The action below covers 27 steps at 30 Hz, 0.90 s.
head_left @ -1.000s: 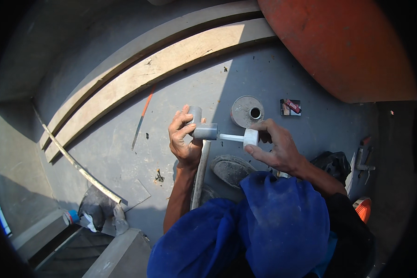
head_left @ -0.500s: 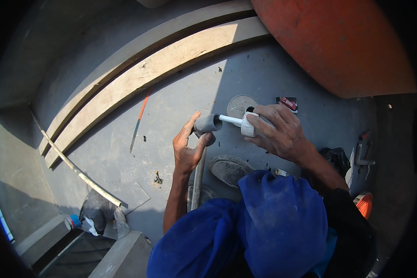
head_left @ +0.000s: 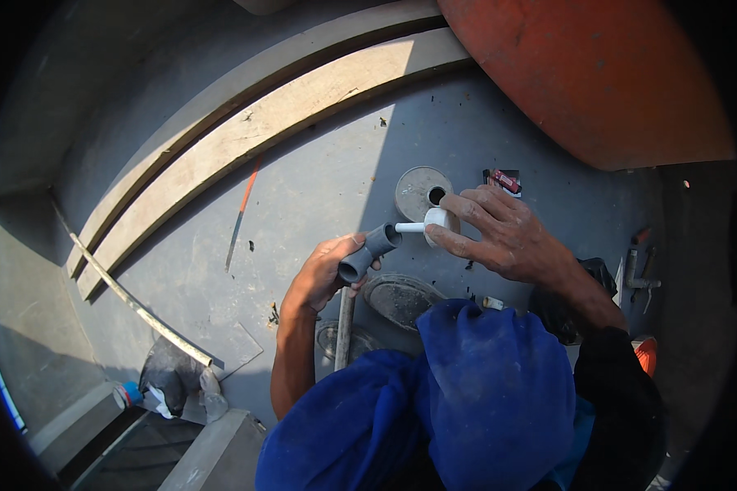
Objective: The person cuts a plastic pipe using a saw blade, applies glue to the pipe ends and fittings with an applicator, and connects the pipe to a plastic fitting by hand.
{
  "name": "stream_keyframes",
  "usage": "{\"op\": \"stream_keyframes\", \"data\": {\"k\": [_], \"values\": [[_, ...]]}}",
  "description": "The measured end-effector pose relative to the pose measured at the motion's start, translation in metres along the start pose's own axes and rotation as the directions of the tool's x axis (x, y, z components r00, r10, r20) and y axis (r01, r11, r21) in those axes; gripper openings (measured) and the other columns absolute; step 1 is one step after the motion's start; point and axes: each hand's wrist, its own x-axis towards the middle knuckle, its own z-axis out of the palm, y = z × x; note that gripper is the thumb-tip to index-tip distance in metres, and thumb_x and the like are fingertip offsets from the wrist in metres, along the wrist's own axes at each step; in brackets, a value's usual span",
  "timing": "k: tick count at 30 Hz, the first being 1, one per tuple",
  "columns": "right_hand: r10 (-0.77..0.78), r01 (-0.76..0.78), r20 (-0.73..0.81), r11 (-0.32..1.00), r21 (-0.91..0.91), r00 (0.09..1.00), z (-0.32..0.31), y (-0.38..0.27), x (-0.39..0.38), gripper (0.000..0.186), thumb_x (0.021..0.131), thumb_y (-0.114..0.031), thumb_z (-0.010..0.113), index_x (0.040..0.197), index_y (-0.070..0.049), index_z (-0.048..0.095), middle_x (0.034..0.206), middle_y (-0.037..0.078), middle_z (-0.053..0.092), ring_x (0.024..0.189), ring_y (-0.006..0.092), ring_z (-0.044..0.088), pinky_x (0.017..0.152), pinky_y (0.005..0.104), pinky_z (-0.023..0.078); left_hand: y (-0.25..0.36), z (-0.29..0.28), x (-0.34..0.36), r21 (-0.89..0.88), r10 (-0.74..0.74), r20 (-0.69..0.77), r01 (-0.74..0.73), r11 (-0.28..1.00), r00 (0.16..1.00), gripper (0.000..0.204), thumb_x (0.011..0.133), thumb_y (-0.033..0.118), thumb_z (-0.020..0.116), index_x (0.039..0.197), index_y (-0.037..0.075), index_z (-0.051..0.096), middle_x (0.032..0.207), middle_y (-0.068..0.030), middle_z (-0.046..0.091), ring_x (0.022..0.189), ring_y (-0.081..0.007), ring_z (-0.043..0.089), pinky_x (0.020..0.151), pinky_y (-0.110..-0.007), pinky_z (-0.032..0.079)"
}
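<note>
My left hand (head_left: 323, 274) is closed around a grey plastic pipe fitting (head_left: 372, 252), which shows two open ends. My right hand (head_left: 504, 233) pinches a white can lid (head_left: 442, 225) that has a white applicator stem (head_left: 410, 227). The stem's tip reaches into the fitting's upper opening, so its end is hidden. Just beyond the lid, a round can (head_left: 418, 190) stands on the floor with a dark hole in its top. A pale pipe (head_left: 345, 327) runs down from beneath my left hand; whether it joins the fitting I cannot tell.
Two long beams (head_left: 262, 123) curve across the far left. A big orange-red object (head_left: 598, 74) fills the upper right. A thin pole (head_left: 139, 307) leans at left near a dark bag (head_left: 172, 372). Pipe pieces (head_left: 637, 278) lie right. My blue-clad knees (head_left: 499, 393) are below.
My left hand has turned the grey fitting, so a second opening now faces me. The stem's tip has gone from the opening's rim to inside it, and my right hand has shifted slightly.
</note>
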Motion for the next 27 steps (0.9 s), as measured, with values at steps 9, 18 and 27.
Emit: {"op": "stream_keyframes", "data": {"k": [9, 18, 27], "values": [[0.159, -0.156, -0.001, 0.966, 0.208, 0.987, 0.004, -0.004, 0.005, 0.044, 0.077, -0.027, 0.069, 0.114, -0.01, 0.056, 0.102, 0.012, 0.057, 0.093, 0.0249, 0.056, 0.081, 0.0392, 0.047, 0.003, 0.003, -0.004, 0.307, 0.161, -0.114, -0.12, 0.944, 0.98, 0.043, 0.091, 0.031, 0.049, 0.119, -0.002, 0.056, 0.081, -0.0081, 0.061, 0.058, -0.0106, 0.053, 0.047, -0.024, 0.043], [0.538, -0.541, 0.192, 0.626, 0.561, 0.821, 0.006, -0.011, 0.005, 0.046, 0.08, -0.032, 0.067, 0.113, -0.003, 0.055, 0.096, 0.014, 0.057, 0.086, 0.0261, 0.056, 0.076, 0.0383, 0.048, 0.003, 0.002, -0.012, 0.563, 0.466, -0.126, -0.323, 0.76, 0.876, 0.044, 0.081, 0.011, 0.066, 0.122, 0.001, 0.054, 0.097, -0.0105, 0.062, 0.086, -0.0157, 0.06, 0.072, -0.028, 0.05], [0.497, -0.543, 0.262, 0.586, 0.602, 0.827, 0.013, -0.015, 0.003, 0.044, 0.082, -0.034, 0.065, 0.112, -0.003, 0.054, 0.094, 0.015, 0.058, 0.081, 0.0238, 0.057, 0.065, 0.0345, 0.049, -0.004, -0.006, -0.002, 0.829, 0.785, 0.084, -0.48, 0.286, 0.614, 0.043, 0.067, -0.011, 0.066, 0.106, 0.004, 0.059, 0.109, -0.0117, 0.059, 0.11, -0.0288, 0.056, 0.089, -0.036, 0.05]]}}
